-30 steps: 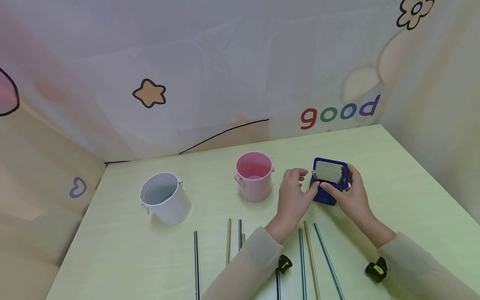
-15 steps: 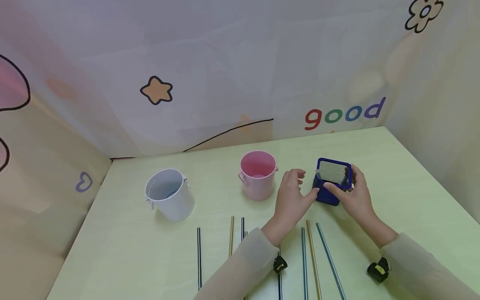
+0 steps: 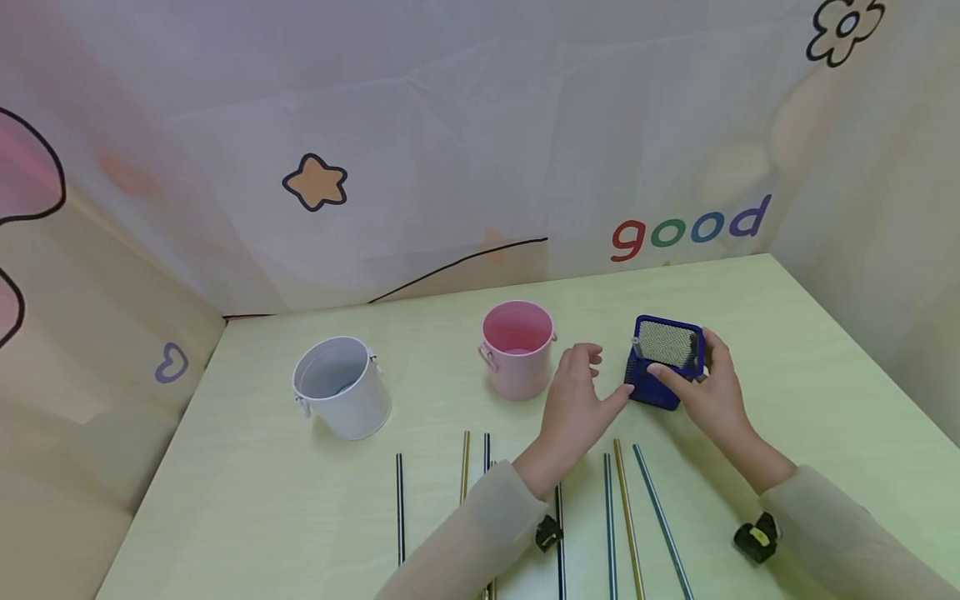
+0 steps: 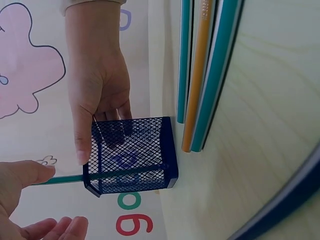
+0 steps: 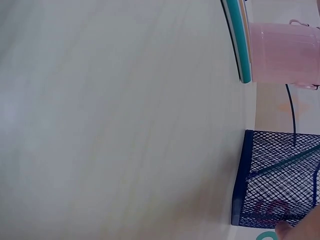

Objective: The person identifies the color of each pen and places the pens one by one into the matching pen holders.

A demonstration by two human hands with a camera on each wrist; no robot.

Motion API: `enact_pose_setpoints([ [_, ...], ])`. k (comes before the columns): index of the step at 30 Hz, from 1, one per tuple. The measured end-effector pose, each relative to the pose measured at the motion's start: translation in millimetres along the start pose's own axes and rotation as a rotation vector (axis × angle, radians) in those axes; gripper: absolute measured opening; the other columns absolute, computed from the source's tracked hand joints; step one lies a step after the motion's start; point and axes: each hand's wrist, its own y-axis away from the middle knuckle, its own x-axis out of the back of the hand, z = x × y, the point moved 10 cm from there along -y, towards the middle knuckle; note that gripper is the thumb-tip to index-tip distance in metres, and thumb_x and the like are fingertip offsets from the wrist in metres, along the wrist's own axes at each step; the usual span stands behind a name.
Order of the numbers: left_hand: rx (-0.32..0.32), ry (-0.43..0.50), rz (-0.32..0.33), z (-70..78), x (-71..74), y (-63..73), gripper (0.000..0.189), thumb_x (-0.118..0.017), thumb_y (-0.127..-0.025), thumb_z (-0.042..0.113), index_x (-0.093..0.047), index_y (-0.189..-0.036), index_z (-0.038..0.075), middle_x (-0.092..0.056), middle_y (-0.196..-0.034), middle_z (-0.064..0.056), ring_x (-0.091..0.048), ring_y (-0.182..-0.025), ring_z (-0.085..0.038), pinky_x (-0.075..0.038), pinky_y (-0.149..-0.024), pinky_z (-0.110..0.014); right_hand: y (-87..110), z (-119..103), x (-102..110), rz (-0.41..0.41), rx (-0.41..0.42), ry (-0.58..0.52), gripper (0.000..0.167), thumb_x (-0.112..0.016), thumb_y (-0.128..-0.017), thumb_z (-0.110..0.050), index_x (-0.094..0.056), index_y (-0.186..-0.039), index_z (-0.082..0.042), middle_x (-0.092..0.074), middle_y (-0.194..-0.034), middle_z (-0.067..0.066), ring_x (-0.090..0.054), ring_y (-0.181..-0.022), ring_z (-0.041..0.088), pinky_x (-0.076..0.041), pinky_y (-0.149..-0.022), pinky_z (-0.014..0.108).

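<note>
My right hand (image 3: 712, 400) grips a dark blue mesh pencil holder (image 3: 654, 392) by its right side, with the thumb at the front of the rim. A teal pencil (image 4: 67, 179) leans inside the holder, its end sticking out above the rim. To the left, my left hand (image 3: 573, 404) has its thumb and fingers spread and holds nothing. Its thumb tip is close to the holder's left edge in the head view; in the left wrist view, the thumb overlaps the pencil's outer end, and I cannot tell whether they touch.
Left of the hands stand a pink bucket (image 3: 517, 367) and a white bucket (image 3: 348, 408). Several pencils lie on the table near me, among them a teal pencil (image 3: 663, 521), a gold pencil (image 3: 628, 521) and a dark pencil (image 3: 400, 508). Curtain walls border the table.
My left hand has drawn back a little to the left, away from the pencil in the holder. The right hand keeps its grip. The head view has shifted slightly.
</note>
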Motion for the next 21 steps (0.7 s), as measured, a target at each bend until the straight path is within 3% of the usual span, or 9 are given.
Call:
enact_pose_setpoints([
  [21, -0.019, -0.022, -0.062, -3.4, -5.5, 16.1, 0.05, -0.071, -0.085, 0.025, -0.049, -0.126, 0.008, -0.055, -0.119, -0.005, -0.058, -0.1, -0.015, -0.049, -0.078, -0.017, 0.5, -1.1, -0.4, 0.01, 0.009, -0.004, 0.087, -0.067, -0.089, -0.025, -0.009, -0.148, 0.002, -0.028, -0.144, 0.028, -0.031, -0.127, 0.04, -0.032, -0.103, 0.062],
])
